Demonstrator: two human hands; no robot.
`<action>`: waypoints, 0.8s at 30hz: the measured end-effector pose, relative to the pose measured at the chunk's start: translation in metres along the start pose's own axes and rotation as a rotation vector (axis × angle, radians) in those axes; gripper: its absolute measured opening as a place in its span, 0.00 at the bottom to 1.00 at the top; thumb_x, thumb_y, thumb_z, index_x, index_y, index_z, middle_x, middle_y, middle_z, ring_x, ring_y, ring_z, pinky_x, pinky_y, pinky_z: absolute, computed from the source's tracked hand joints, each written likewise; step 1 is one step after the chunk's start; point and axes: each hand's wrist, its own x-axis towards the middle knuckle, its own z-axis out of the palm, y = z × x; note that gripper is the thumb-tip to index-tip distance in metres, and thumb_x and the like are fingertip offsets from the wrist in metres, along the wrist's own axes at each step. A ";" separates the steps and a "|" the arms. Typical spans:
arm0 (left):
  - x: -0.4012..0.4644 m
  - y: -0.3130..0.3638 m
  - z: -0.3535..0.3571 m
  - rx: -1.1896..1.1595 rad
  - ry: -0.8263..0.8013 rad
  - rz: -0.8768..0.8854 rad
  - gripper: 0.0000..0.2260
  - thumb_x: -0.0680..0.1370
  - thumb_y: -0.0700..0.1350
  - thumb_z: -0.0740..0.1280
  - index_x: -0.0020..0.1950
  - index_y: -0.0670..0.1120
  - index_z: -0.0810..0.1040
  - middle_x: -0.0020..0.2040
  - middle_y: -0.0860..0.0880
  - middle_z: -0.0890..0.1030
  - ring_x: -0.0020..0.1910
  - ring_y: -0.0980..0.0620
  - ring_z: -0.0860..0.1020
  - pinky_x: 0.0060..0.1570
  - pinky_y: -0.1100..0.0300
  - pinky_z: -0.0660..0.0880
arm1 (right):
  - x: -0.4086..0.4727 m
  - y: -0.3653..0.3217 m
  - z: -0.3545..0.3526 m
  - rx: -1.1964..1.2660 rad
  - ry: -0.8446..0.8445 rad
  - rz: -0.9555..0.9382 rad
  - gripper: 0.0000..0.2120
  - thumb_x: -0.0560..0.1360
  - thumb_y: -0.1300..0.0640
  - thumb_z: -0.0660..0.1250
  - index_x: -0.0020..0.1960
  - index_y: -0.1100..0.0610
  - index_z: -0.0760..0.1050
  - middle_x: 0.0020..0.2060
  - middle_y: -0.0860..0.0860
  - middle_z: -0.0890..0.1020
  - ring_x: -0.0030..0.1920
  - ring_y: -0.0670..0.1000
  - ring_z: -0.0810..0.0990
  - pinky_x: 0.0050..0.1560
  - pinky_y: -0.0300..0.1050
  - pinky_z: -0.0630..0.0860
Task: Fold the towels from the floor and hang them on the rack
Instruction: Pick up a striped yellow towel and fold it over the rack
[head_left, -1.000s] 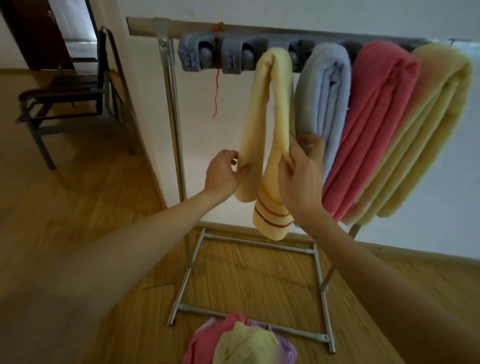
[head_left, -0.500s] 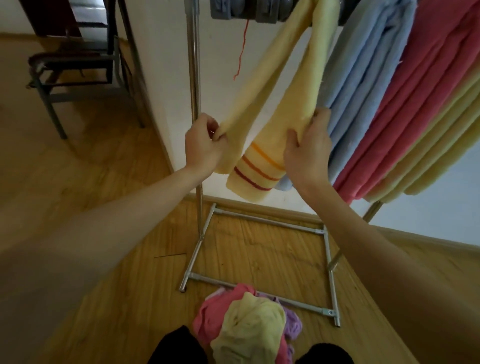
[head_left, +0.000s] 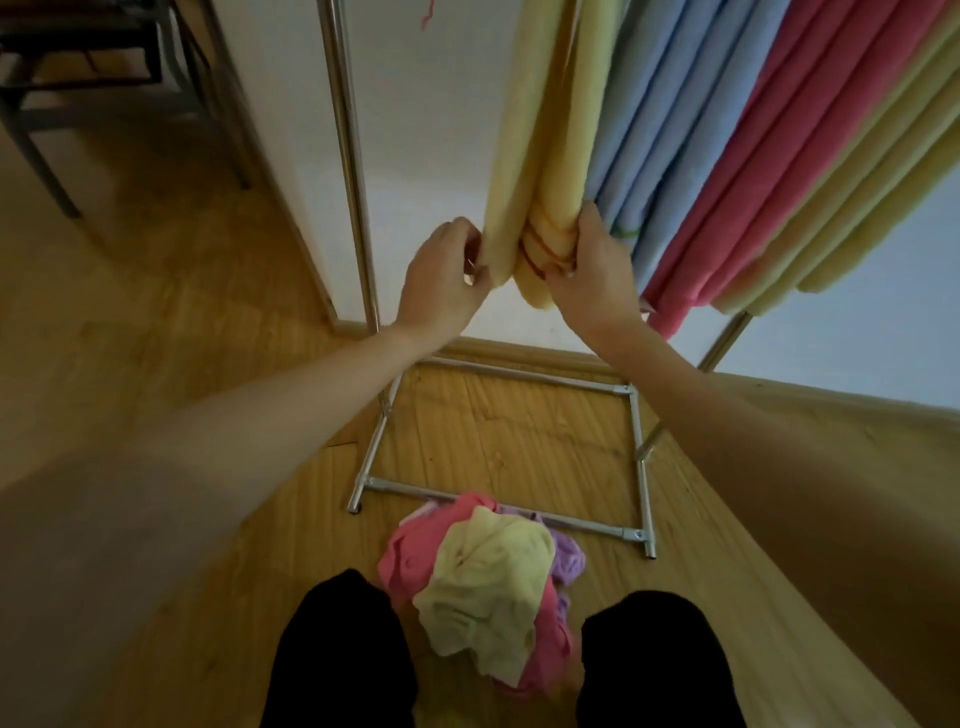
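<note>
text: none legible | labels: none | brands: none | numbers: none | signs: none

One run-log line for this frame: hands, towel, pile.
left hand: grips yellow towel | right hand: grips striped end | hung: blue, pink | floor pile: unfolded

The top edge of the frame cuts off the rack (head_left: 347, 156), so its bar is out of view along with the upper ends of every hanging towel. The hands' fingertips are buried in the yellow towel (head_left: 540, 156), and at upper left a dark chair (head_left: 78, 78) is cropped. At the bottom, the towel pile (head_left: 483, 582) partly hides its purple piece, and both forearms blur near the lower corners.
</note>
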 end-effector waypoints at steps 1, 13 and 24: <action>-0.014 -0.005 0.008 0.002 -0.031 0.001 0.06 0.74 0.39 0.67 0.47 0.44 0.72 0.44 0.49 0.76 0.40 0.52 0.74 0.38 0.68 0.70 | -0.010 0.012 0.006 -0.001 -0.011 -0.023 0.16 0.74 0.61 0.65 0.60 0.65 0.68 0.46 0.56 0.81 0.42 0.53 0.78 0.40 0.51 0.76; -0.185 -0.124 0.116 0.299 -0.688 -0.437 0.16 0.75 0.42 0.67 0.61 0.41 0.70 0.57 0.42 0.74 0.57 0.44 0.73 0.46 0.57 0.68 | -0.213 0.175 0.126 -0.183 -0.826 0.449 0.24 0.76 0.60 0.63 0.69 0.61 0.60 0.60 0.61 0.76 0.59 0.62 0.75 0.55 0.57 0.75; -0.335 -0.186 0.203 0.178 -1.102 -0.696 0.04 0.76 0.37 0.63 0.49 0.44 0.73 0.49 0.45 0.76 0.49 0.45 0.76 0.45 0.54 0.71 | -0.363 0.222 0.215 -0.140 -1.216 0.549 0.22 0.77 0.62 0.61 0.69 0.60 0.62 0.62 0.57 0.75 0.60 0.57 0.75 0.55 0.49 0.75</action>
